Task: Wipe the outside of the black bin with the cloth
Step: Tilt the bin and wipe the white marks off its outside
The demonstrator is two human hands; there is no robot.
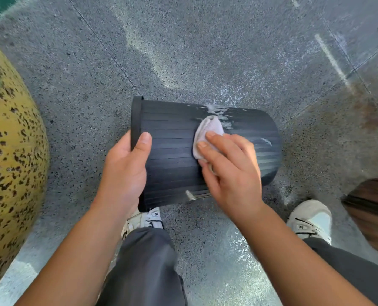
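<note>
Below, your dark trousers (pixel 146 268) and pale sneakers (pixel 311 219) frame a speckled stone floor (pixel 205 51). Your left hand (pixel 124 171) grips the rim of the bin (pixel 172 151), thumb curled over the lip; your right hand (pixel 230 171) pinches a folded cloth (pixel 208 133) and presses it against the bin's side. The bin, a ribbed black plastic cylinder, is tipped sideways above the floor, mouth to your left. White suds (pixel 216 113) streak its far upper wall, beyond the cloth. Likely risks: wet plastic could slip from your one-handed hold on the rim, and the grooves between ribs may keep soap if the soft cloth skims over them. A mottled yellow rounded object (pixel 9 164) bulges at far left.
</note>
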